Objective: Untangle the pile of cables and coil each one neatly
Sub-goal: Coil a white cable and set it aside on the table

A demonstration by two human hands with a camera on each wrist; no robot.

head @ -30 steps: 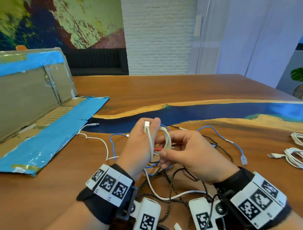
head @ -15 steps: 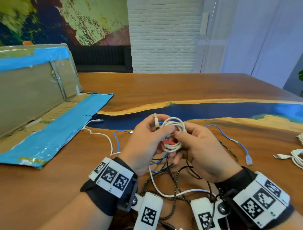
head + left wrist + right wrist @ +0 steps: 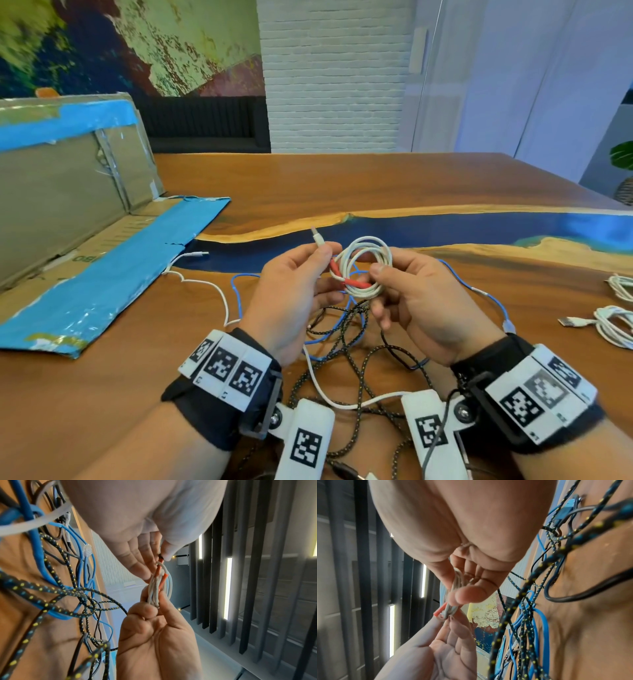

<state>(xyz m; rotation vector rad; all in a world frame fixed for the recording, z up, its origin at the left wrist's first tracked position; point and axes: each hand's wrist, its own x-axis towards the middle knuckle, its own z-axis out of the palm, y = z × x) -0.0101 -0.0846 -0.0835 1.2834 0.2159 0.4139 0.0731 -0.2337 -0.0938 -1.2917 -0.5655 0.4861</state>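
Note:
A white cable coil [image 3: 365, 263] hangs above the table between both hands, its loops facing me. A short red piece [image 3: 354, 282] crosses its lower left. My left hand [image 3: 325, 263] pinches the coil's left side, and the white USB plug [image 3: 317, 236] sticks up past the thumb. Thumb and forefinger of my right hand [image 3: 374, 274] pinch the lower right of the loops. The left wrist view shows the coil [image 3: 159, 586] edge-on between the two hands. Below lies the tangle: a black braided cable [image 3: 346, 342], a blue cable [image 3: 239, 291] and a white cable [image 3: 209, 284].
Two coiled white cables [image 3: 616, 322] lie at the table's right edge. An opened cardboard box [image 3: 68, 192] with blue tape stands at the left. A dark blue resin strip [image 3: 445, 233] runs across the wooden table [image 3: 342, 185] behind my hands.
The coil has turned from edge-on round my left fingers to facing me, held by both hands. The right hand moved from the coil's front to its right side.

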